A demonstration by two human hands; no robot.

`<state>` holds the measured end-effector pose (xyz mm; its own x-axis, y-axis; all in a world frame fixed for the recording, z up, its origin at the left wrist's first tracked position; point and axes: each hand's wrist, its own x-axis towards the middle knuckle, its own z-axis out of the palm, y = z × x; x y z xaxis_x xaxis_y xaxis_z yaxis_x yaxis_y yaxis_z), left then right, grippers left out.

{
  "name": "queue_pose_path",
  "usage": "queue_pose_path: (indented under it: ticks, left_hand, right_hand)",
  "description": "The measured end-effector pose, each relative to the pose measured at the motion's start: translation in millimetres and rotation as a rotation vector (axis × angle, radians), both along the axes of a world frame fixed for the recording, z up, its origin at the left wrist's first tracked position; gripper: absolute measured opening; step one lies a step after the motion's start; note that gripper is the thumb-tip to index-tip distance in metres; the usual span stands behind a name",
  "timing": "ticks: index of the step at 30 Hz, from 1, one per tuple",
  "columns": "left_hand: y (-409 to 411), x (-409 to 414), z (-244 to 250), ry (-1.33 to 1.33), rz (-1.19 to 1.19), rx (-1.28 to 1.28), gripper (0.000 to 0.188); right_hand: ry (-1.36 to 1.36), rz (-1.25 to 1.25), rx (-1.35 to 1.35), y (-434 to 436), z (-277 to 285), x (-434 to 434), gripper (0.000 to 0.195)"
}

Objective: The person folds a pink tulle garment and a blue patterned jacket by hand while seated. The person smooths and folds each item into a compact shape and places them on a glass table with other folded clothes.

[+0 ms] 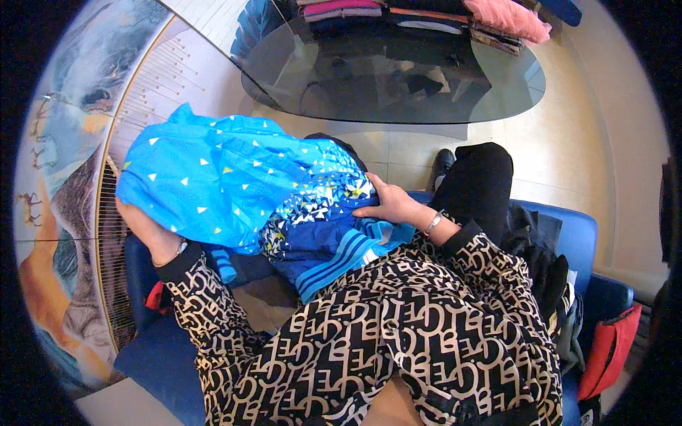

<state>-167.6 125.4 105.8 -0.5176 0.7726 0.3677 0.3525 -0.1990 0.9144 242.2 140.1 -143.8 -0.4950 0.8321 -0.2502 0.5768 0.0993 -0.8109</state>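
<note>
A light-blue jacket [213,165] with small triangles, a dark-blue band and a striped knit hem lies across my lap and reaches out to the left. My left hand [146,226] is under or inside its left end; the fingers are covered by the cloth, so their grip does not show. At the band near the jacket's right edge, my right hand [391,201] pinches the fabric, thumb on top near the striped hem. A striped cuff [224,265] hangs below the jacket beside my left forearm.
Ahead stands an oval glass table [394,101] with folded clothes [343,9] and a pink ruffled garment [509,20] at its far side. I sit on a blue seat [578,229]. Dark clothes [533,239] lie at my right, near a red item [610,351]. A painted wall panel [69,186] is at the left.
</note>
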Motion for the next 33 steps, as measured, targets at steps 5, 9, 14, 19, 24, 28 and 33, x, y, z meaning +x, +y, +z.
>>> queue_pose_path:
  ticks: [5, 9, 14, 19, 24, 28, 33]
  left_hand:
    - [14.6, -1.9, 6.9, -0.083, -0.088, 0.115, 0.039]
    - [33.1, 10.9, 12.5, -0.035, -0.134, 0.195, 0.044]
    - [65.0, 9.8, 50.0, 0.088, -0.054, 0.354, 0.042]
    - [84.7, 17.1, 35.8, 0.036, -0.142, 0.359, 0.039]
    - [94.7, 58.4, -20.6, 0.109, -0.256, 0.173, 0.037]
    - [103.1, 71.0, -56.2, 0.330, -0.310, 0.038, 0.035]
    - [100.0, 57.8, -89.4, 0.256, -0.316, -0.054, 0.037]
  right_hand:
    - [0.125, -0.039, 0.051, 11.0, 17.3, 19.1, 0.035]
    - [0.121, -0.264, 0.370, 62.3, 81.4, 98.5, 0.040]
    - [0.109, -0.602, 1.473, 89.0, 226.7, 204.3, 0.061]
    - [-0.065, -0.791, 1.768, 51.4, 294.6, 246.1, 0.051]
    - [-0.010, -0.890, 1.011, 42.6, 254.5, 288.8, 0.045]
    - [-0.107, -0.768, 0.772, 38.6, 197.4, 299.1, 0.028]
    - [-0.024, -0.820, 0.777, 20.4, 198.5, 320.2, 0.024]
